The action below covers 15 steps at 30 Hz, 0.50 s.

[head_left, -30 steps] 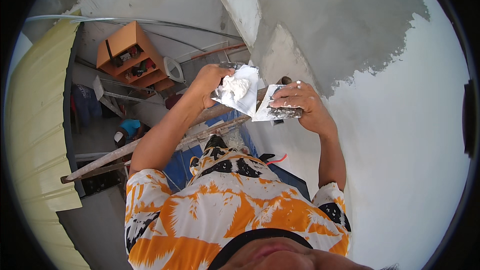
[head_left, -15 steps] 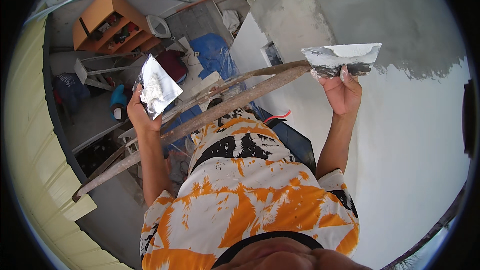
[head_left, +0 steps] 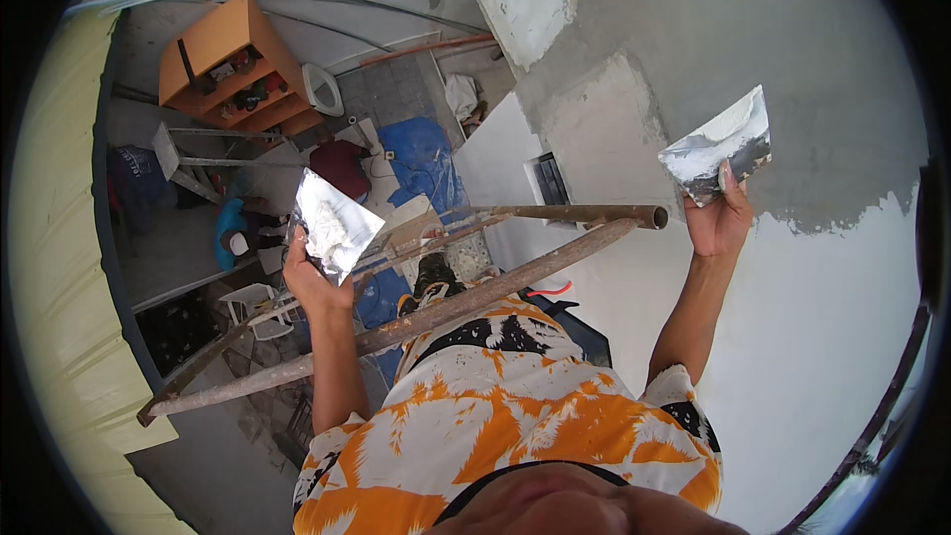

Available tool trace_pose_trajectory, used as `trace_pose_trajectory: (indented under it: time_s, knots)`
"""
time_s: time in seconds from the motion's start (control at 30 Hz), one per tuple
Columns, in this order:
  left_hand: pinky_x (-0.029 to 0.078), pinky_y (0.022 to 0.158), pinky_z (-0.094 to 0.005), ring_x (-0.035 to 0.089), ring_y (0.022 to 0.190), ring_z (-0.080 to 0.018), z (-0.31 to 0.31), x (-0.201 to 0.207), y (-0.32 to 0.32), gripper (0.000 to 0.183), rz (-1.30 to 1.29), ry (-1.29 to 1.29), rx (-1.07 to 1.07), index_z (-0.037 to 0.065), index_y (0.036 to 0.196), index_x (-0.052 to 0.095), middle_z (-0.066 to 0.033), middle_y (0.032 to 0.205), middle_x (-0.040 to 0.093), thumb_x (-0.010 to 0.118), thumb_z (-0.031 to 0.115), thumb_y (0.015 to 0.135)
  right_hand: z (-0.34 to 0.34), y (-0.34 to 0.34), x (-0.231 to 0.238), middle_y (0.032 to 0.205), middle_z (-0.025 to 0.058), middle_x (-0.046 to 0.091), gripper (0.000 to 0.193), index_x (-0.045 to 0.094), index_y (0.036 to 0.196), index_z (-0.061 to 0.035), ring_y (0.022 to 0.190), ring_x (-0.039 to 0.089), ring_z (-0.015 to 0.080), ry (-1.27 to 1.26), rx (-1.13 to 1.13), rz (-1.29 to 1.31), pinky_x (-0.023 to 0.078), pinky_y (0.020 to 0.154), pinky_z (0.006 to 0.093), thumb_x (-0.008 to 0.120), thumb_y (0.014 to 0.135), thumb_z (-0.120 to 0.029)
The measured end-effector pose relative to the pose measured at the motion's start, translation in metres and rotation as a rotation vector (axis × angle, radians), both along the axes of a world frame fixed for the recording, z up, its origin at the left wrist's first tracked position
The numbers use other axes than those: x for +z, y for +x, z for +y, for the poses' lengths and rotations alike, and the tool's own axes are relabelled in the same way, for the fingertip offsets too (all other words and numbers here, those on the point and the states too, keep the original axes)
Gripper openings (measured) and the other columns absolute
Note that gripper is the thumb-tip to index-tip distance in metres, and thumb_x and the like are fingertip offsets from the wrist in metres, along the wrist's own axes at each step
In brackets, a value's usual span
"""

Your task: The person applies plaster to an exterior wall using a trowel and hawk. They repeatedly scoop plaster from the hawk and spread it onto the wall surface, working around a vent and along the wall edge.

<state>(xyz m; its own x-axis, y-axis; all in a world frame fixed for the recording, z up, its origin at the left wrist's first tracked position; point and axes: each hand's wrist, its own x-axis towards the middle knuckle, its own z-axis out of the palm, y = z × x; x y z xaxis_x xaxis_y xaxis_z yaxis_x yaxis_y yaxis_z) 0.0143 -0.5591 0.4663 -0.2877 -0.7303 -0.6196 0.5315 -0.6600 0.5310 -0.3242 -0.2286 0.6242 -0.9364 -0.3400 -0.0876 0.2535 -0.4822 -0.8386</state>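
Note:
My left hand [head_left: 322, 289] is closed around a wide metal putty scraper [head_left: 355, 222], its face turned up. A lump of white putty [head_left: 325, 236] sits on that blade. In my right hand [head_left: 720, 225] is a second wide scraper [head_left: 705, 151], held in front of the wall with its blade tilted up to the right. White putty is smeared along this blade, and darker patches show near the fingers. Whether its edge touches the wall I cannot tell. Behind it the wall has a grey coated area [head_left: 827, 89] above a white area [head_left: 822, 347].
Rusty scaffold poles [head_left: 475, 302] cross in front of my body. Far below lie an orange shelf unit [head_left: 223, 45], a blue sheet [head_left: 416, 144], a white chair [head_left: 260, 309] and a toilet seat-like white object [head_left: 322, 89]. Several people work there, one in turquoise [head_left: 228, 228]. Yellow corrugated sheeting [head_left: 59, 267] borders the left.
My right hand has moved right and lower in the picture, and its scraper has gone from nearly level to slanted. The left hand appears slightly lower and further right. The whole view has shifted.

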Motion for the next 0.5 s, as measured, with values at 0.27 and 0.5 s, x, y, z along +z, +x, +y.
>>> trace_pose_trajectory:
  time_s: [0.27,0.5]
  knots:
    - [0.052,0.098,-0.0412,0.067,0.112,-0.0270,0.022,-0.028,-0.019,0.039,0.097,0.129,-0.003,0.001,0.129,0.060,-0.0108,0.124,0.068,0.047,0.024,0.101,-0.084,-0.085,0.093,0.089,0.0039,0.069,0.016,0.069,0.107,-0.0027,0.076,0.060,0.0150,1.042,-0.370,1.142,0.046,0.069,0.0300,0.065,0.093,-0.009]
    - [0.052,0.096,-0.0445,0.065,0.112,-0.0294,0.044,-0.056,-0.030,0.044,0.029,0.139,-0.148,0.002,0.131,0.058,-0.0121,0.126,0.066,0.049,0.033,0.101,-0.150,-0.211,0.200,0.110,0.0117,0.067,0.036,0.064,0.124,-0.0084,0.096,0.063,0.0276,1.887,-0.960,1.967,0.047,0.077,0.0414,0.058,0.089,-0.006]
